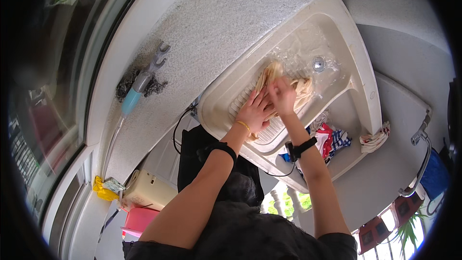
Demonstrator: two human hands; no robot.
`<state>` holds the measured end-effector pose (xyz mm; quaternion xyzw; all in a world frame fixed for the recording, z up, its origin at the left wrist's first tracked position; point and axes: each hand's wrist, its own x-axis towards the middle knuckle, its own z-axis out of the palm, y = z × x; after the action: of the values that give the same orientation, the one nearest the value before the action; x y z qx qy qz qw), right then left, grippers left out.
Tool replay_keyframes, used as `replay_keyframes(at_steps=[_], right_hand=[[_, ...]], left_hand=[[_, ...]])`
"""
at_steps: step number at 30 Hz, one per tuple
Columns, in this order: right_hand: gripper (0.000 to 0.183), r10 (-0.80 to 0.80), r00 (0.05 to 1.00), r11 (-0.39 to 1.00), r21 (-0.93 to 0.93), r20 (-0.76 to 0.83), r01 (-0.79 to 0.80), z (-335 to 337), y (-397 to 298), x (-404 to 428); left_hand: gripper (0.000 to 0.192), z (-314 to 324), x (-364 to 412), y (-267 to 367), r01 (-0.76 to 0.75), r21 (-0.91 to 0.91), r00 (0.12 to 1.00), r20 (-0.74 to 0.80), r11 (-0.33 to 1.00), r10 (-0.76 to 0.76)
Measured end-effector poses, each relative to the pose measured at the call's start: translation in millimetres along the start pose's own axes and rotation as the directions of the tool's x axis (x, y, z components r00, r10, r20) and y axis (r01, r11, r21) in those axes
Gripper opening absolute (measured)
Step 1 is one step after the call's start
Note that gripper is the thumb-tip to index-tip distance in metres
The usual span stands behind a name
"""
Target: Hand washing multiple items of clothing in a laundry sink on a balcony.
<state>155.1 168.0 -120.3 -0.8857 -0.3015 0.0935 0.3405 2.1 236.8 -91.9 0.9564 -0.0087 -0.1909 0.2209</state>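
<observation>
A wet cream cloth (302,90) lies bunched across the ribbed washboard (240,105) moulded into a pale laundry sink (213,110). My left hand (252,112) holds the cloth down on the ribs, fingers spread over it, a yellow band at the wrist. Just to its right, my right hand (283,95) is curled on the same cloth, its fingers blurred and partly hiding the fabric. Shallow water (306,41) covers the basin floor around the metal drain (319,64).
Coloured clothes (326,139) lie in the sink's side compartment, and a patterned cloth (375,139) hangs over its edge. A faucet (420,133) is on the right. On the left ledge rests a forked pole (131,100). A pink basin (139,220) sits lower left.
</observation>
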Motion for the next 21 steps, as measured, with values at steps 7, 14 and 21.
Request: replay_keyframes(at_steps=[7, 14, 21], right_hand=[[0.017, -0.091, 0.995, 0.986, -0.139, 0.045, 0.096, 3, -2, -34], [0.010, -0.275, 0.956, 0.895, -0.334, 0.107, 0.295, 5, 78, 87], [0.019, -0.123, 0.972, 0.887, -0.461, -0.200, 0.017, -3, 49, 47]], left_hand=[[0.069, 4, 6, 4, 0.015, 0.040, 0.979, 0.201, 0.999, -0.022], [0.083, -7, 2, 5, 0.006, -0.076, 1.000, 0.026, 0.997, -0.004], [0.081, -5, 10, 10, -0.024, -0.052, 0.999, 0.027, 0.998, 0.025]])
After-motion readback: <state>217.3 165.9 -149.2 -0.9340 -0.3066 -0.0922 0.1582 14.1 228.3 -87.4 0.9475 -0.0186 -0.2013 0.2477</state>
